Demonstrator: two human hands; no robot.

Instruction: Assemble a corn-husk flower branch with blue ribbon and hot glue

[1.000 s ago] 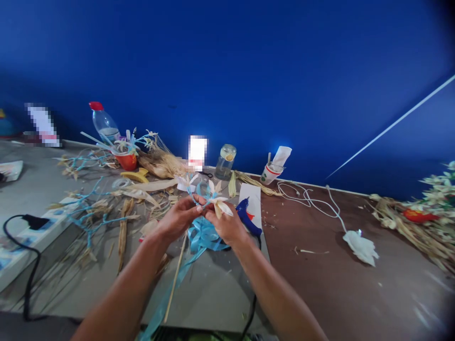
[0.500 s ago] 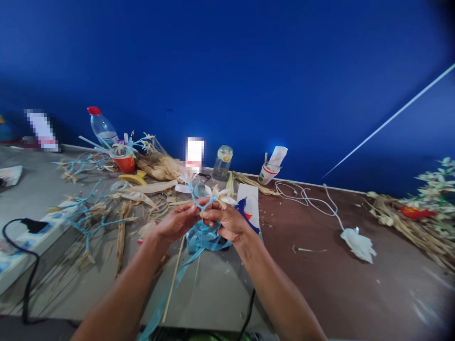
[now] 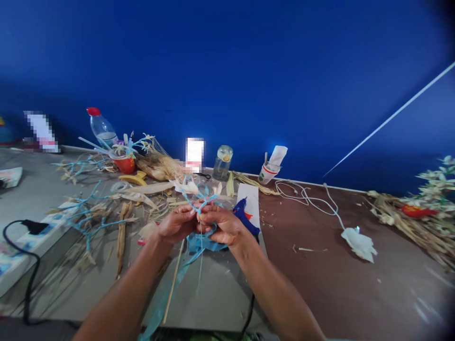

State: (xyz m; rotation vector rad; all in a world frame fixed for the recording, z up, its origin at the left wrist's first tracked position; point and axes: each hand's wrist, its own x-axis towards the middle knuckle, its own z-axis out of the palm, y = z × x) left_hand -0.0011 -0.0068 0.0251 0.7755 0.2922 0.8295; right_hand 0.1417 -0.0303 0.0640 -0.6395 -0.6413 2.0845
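Together, left hand (image 3: 177, 223) and right hand (image 3: 223, 226) pinch a blue-wrapped stem (image 3: 194, 201) bearing papery flowers (image 3: 186, 186).

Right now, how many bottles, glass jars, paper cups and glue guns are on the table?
Plastic bottle: 1
Glass jar: 1
Paper cup: 1
Blue glue gun: 1
Total: 4

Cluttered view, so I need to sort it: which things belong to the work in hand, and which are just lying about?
In use: left hand, right hand, flower sprig, blue ribbon.
Lying about: glue gun, bottle, jar, paper cup, white cable.
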